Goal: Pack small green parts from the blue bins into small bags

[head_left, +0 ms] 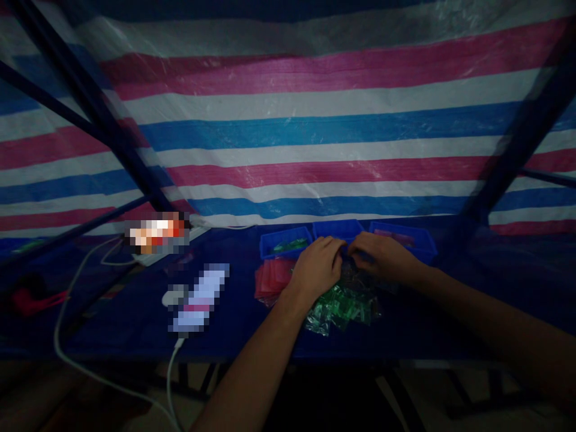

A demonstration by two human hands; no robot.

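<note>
My left hand [317,264] and my right hand [382,255] meet over a dark blue table [135,324], fingertips curled together around something small that I cannot make out. Under and in front of them lies a heap of clear green packets [346,309]. A stack of pink packets [270,279] lies just left of my left hand. Behind the hands stand three blue trays: the left tray [270,239] holds green pieces, the middle tray [337,227] looks dark inside, the right tray [425,240] holds pinkish pieces.
A striped pink, white and blue tarp [315,132] hangs behind the table. Dark metal poles [94,108] cross at left and right. A white cable [63,336] loops over the table's left side beside blurred-out items. A red object [31,299] lies far left.
</note>
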